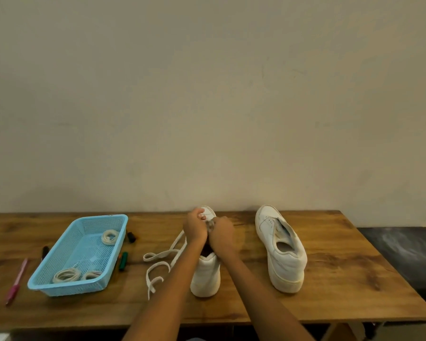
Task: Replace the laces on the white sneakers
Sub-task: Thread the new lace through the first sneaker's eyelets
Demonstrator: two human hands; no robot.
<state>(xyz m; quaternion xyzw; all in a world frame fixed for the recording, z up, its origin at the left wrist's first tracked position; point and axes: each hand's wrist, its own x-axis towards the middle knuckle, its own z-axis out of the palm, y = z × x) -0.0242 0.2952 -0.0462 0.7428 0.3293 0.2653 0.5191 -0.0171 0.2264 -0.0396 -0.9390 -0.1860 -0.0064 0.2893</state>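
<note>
A white sneaker [205, 276] stands in the middle of the wooden table [342, 279], heel toward me. Both hands work over its eyelet area. My left hand [194, 226] has its fingers curled and pinches the white lace near the toe end. My right hand [221, 233] is curled beside it on the lace at the tongue; the exact grip is hidden. The lace [161, 260] trails off to the left in loose loops on the table. A second white sneaker [280, 247] with no lace stands to the right, toe pointing away.
A blue plastic basket [59, 287] on the left holds three coiled white laces [110, 236]. Markers [123, 260] lie around the basket and a pink pen [17, 281] lies near the left edge. A plain wall rises behind the table.
</note>
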